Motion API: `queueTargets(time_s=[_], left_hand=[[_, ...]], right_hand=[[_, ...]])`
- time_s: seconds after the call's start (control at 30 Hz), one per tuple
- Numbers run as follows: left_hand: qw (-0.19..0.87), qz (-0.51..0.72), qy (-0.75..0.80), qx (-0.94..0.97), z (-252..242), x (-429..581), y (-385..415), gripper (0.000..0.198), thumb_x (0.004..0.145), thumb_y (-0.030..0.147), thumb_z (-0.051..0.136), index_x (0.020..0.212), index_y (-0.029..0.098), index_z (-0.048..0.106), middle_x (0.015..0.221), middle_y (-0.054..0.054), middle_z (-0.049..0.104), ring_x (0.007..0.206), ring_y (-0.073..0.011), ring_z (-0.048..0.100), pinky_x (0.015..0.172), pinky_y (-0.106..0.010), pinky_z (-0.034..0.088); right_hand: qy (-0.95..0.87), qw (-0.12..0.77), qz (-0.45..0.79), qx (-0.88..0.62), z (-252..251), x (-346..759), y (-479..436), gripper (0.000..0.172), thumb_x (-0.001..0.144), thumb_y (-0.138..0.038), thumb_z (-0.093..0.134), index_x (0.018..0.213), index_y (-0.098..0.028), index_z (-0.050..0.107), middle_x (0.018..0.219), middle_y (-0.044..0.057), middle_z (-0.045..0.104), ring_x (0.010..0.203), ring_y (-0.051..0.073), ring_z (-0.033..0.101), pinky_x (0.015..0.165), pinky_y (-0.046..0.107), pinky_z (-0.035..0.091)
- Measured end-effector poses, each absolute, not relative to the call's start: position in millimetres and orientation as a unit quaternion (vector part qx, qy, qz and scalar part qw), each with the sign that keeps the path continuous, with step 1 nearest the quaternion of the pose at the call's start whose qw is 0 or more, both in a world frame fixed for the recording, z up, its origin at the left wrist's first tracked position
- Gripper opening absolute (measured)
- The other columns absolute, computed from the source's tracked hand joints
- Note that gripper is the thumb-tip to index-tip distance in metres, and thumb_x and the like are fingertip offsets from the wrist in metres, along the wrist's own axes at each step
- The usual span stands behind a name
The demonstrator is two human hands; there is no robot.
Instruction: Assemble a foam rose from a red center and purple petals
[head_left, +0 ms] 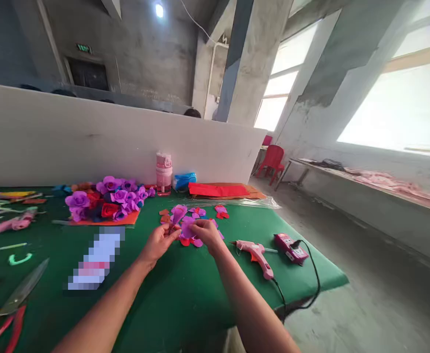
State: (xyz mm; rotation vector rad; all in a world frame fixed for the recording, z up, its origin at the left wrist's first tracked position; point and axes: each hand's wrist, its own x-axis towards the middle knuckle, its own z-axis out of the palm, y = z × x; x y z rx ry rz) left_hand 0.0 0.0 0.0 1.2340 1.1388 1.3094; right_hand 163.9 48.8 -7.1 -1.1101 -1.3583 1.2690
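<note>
My left hand (159, 241) pinches the base of a partly formed purple paper flower (178, 214), its petals pointing up and away from me. Between the fingertips of my right hand (206, 232) is a single purple petal (188, 227), close to the flower's right side. Below and behind both hands lie loose cut petals in purple, red, orange and blue, among them a small red and purple pile (221, 212). To the right of my right hand a pink glue gun (256, 254) rests on its side on the green table (178, 299).
Finished paper roses (112, 196) are heaped at the back left. Scissors (21, 294) lie at the left front. A pink bottle (164, 174), a blue packet (185, 181) and red paper (218, 189) line the white partition (119, 137). A corded power strip (290, 248) sits near the right edge.
</note>
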Motion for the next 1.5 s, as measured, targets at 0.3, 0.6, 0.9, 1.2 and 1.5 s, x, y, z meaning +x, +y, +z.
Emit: queueTargets(time_s=[0.3,0.6,0.9,1.2,1.5], left_hand=[[0.418,0.566,0.491,0.513,1,-11,-1,0.045,0.081,0.056,0.056,0.097,0.015,0.057,0.064,0.001,0.06,0.044,-0.0054,0.034,0.043,-0.018,0.025],[0.383,0.591,0.479,0.525,1,-5,-1,0.033,0.082,0.049,0.062,0.095,0.019,0.056,0.078,-0.004,0.07,0.076,-0.0183,0.065,0.073,-0.029,0.05],[0.374,0.597,0.463,0.537,5,-3,-3,0.024,0.074,0.039,0.074,0.077,0.018,0.063,0.072,0.0,0.067,0.06,-0.0105,0.051,0.059,-0.022,0.042],[0.395,0.598,0.462,0.522,6,1,-6,0.02,0.07,0.034,0.078,0.073,0.017,0.068,0.068,0.001,0.07,0.06,-0.0101,0.057,0.066,-0.023,0.046],[0.451,0.596,0.474,0.465,9,5,-7,0.029,0.057,0.035,0.085,0.073,0.016,0.07,0.068,-0.002,0.073,0.055,-0.0122,0.06,0.06,-0.026,0.05]], right_hand=[[-0.406,0.596,0.544,-0.429,-22,144,62,0.035,0.057,-0.048,0.073,0.069,-0.015,0.073,0.058,0.002,0.065,0.054,0.014,0.054,0.057,0.027,0.044],[-0.395,0.58,0.582,-0.411,-8,146,49,0.032,0.06,-0.046,0.072,0.066,-0.015,0.072,0.053,0.0,0.061,0.049,0.012,0.054,0.051,0.025,0.045],[-0.447,0.625,0.495,-0.405,1,148,42,0.036,0.071,-0.048,0.063,0.07,-0.014,0.074,0.058,0.002,0.065,0.056,0.015,0.055,0.056,0.025,0.044],[-0.483,0.623,0.478,-0.387,8,145,33,0.035,0.076,-0.046,0.059,0.074,-0.015,0.075,0.061,0.002,0.067,0.058,0.016,0.057,0.057,0.025,0.044],[-0.523,0.617,0.449,-0.381,13,147,28,0.038,0.081,-0.045,0.055,0.073,-0.013,0.074,0.057,0.0,0.061,0.056,0.013,0.051,0.053,0.023,0.037]])
